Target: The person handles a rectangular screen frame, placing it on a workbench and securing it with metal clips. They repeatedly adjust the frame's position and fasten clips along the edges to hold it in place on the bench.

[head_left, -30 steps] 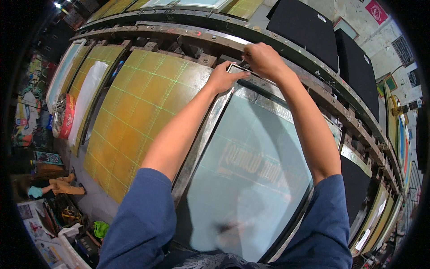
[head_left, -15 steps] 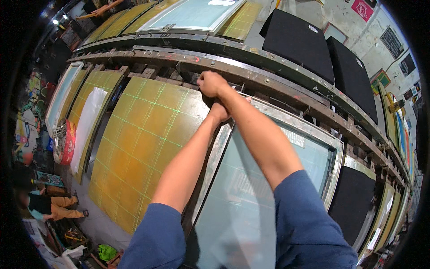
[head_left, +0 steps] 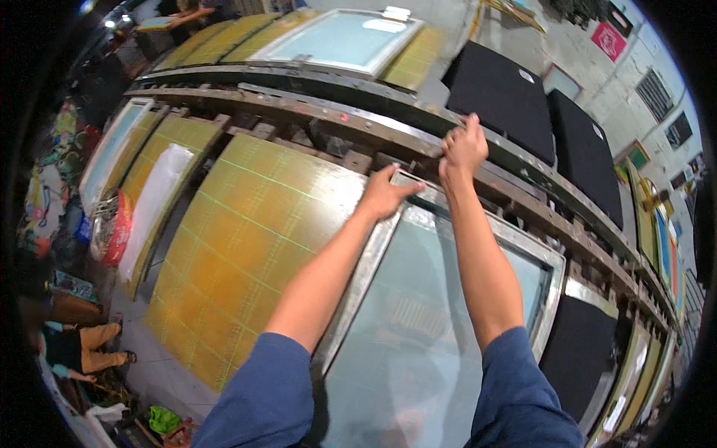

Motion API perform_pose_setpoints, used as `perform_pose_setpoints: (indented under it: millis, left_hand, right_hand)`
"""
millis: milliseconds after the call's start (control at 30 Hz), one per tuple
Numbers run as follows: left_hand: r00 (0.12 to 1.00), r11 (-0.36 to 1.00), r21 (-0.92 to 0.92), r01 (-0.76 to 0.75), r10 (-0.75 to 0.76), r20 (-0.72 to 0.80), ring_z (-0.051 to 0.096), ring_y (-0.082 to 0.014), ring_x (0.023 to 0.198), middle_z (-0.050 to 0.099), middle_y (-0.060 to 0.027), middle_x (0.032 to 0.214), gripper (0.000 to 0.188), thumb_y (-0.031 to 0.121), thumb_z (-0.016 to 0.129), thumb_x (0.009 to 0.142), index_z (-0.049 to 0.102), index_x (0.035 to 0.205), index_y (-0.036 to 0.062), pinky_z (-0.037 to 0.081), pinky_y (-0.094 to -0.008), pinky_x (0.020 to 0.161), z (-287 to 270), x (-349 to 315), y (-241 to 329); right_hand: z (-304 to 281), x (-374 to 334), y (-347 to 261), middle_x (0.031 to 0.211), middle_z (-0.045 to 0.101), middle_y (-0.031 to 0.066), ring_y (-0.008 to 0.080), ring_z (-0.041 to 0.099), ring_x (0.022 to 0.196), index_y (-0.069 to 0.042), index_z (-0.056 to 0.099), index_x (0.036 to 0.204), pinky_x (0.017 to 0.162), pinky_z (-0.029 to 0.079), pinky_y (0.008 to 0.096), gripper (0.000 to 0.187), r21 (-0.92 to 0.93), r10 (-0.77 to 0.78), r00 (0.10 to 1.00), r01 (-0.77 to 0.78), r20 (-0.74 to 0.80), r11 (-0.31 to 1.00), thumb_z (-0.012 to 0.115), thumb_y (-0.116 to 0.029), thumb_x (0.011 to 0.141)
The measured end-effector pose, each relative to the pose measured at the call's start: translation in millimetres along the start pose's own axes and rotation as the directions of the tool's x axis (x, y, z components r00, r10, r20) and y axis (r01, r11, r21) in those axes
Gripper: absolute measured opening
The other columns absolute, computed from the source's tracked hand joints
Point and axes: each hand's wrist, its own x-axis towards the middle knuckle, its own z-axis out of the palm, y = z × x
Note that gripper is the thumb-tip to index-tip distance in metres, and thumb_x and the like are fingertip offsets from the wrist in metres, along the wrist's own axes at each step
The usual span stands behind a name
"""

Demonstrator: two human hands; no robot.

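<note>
A large screen-printing frame (head_left: 549,305) with pale blue-grey mesh (head_left: 388,321) lies in front of me, its far left corner at my left hand (head_left: 385,194). That hand grips the corner, thumb on top of the rim and fingers along the outer side. Above the long metal rail (head_left: 351,123), beyond the frame's far edge, my right hand (head_left: 464,149) is raised with its fingers curled in and one digit pointing up. Whatever it may hold is too small to make out. Left of the frame is a yellow-green board (head_left: 246,246) marked with bright grid lines.
Black fabric pieces lie on boards across the rail (head_left: 500,89) and to the right (head_left: 582,351). Another screen frame (head_left: 336,41) rests at the far side. A white sheet (head_left: 157,201) and a red round container (head_left: 112,231) sit left. A person (head_left: 82,347) stands lower left.
My right hand has moved right and away from my left hand, up over the rail. The left hand has spread around the frame's corner. The whole view has shifted slightly.
</note>
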Motion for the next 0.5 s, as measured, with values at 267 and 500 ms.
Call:
perform_pose_setpoints:
  millis: [267, 500]
  left_hand:
    - [0.994, 0.996, -0.092, 0.007, 0.002, 0.105, 0.067, -0.0214, 0.099, 0.072, -0.0144, 0.105, 0.061, 0.042, 0.085, 0.073, 0.068, 0.115, 0.0006, 0.049, -0.0340, 0.091, 6, 6, -1]
    - [0.996, 0.995, -0.037, -0.089, 0.088, -0.013, 0.067, -0.0215, 0.100, 0.072, -0.0138, 0.107, 0.056, 0.039, 0.084, 0.075, 0.068, 0.116, 0.0030, 0.048, -0.0342, 0.092, 4, 12, -28]
  right_hand:
    - [-62, 3, 13, 0.065, 0.048, 0.0014, 0.0141, 0.053, 0.060, 0.000, 0.056, 0.116, 0.057, 0.046, 0.0295, 0.036, -0.248, 0.136, 0.991, -0.136, -0.018, 0.959, 0.050, -0.033, 0.103]
    - [-60, -32, -35, 0.067, 0.060, 0.0202, 0.0288, 0.058, 0.060, 0.003, 0.061, 0.075, 0.060, 0.044, 0.0417, 0.050, -0.895, 0.174, 0.885, 0.444, 0.431, -0.042, 0.065, -0.044, 0.092]
